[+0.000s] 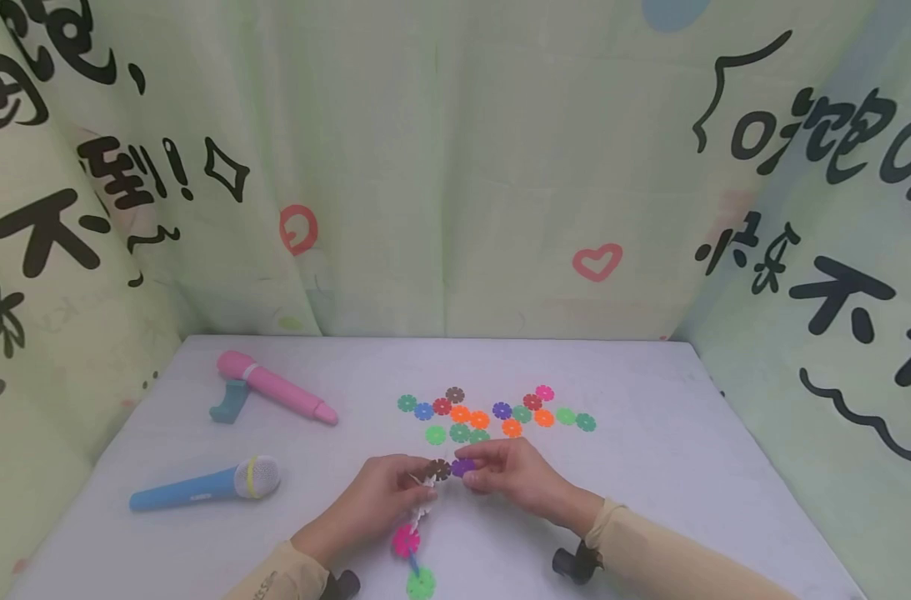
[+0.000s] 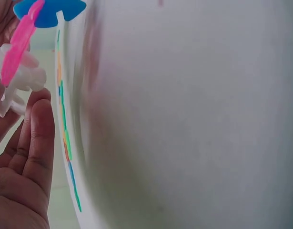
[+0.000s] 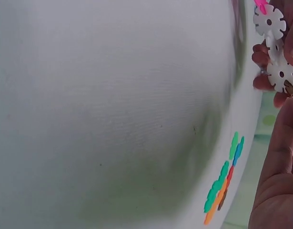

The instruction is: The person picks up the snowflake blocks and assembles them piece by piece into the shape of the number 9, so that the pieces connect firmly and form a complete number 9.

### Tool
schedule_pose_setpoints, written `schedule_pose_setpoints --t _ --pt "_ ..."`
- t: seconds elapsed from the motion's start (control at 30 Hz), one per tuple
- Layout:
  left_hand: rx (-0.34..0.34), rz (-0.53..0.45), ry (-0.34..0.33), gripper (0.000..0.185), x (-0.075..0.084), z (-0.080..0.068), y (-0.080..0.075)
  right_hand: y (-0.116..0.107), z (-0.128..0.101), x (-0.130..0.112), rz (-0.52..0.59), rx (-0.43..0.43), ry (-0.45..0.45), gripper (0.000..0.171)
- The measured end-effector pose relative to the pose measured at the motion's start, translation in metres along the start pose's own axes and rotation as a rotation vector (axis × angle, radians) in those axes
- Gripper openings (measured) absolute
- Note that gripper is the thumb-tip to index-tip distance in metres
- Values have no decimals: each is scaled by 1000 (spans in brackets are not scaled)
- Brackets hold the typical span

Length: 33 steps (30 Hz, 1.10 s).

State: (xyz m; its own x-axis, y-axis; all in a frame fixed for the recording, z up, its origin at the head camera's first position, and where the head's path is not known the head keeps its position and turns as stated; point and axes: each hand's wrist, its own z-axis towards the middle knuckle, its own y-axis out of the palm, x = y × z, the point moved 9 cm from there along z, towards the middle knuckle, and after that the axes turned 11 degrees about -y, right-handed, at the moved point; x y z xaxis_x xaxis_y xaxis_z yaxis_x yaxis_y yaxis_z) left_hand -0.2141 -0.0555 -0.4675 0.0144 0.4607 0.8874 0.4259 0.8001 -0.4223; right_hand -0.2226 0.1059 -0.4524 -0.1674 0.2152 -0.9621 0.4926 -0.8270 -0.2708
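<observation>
My left hand grips a chain of notched plastic snowflake discs. White discs run through its fingers. Below them hang a pink disc, a blue disc seen nearly edge-on in the head view, and a light green disc. At the chain's upper end, by the left fingertips, is a brown disc. Between thumb and fingers my right hand pinches a purple disc close against the brown one. Whether their slots are joined is too small to tell.
Several loose coloured discs lie on the white table beyond the hands. To the left are a pink toy microphone, a teal bracket-shaped piece and a blue microphone. Printed curtains enclose the back and sides.
</observation>
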Motion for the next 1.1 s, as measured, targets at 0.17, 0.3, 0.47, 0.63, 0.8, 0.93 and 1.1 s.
schedule_pose_setpoints --t 0.17,0.3,0.47,0.63,0.8,0.93,1.1 --pt "7 1 -9 35 1 0 0 -1 0 1 -5 7 -13 41" --pt "-3 -3 -7 35 2 -1 0 -3 0 3 -12 34 -12 41" --pt "-22 0 10 34 4 0 2 -2 -1 4 14 61 -11 42" --pt "-39 31 34 31 8 0 5 -4 -1 -1 -33 73 -21 41" --pt "-40 66 37 27 12 0 6 -7 0 1 -88 62 -14 39" --pt "-17 114 52 27 13 0 6 -6 1 2 -87 72 -19 39" --pt "-8 140 48 27 11 1 7 -5 0 0 -83 97 -9 40"
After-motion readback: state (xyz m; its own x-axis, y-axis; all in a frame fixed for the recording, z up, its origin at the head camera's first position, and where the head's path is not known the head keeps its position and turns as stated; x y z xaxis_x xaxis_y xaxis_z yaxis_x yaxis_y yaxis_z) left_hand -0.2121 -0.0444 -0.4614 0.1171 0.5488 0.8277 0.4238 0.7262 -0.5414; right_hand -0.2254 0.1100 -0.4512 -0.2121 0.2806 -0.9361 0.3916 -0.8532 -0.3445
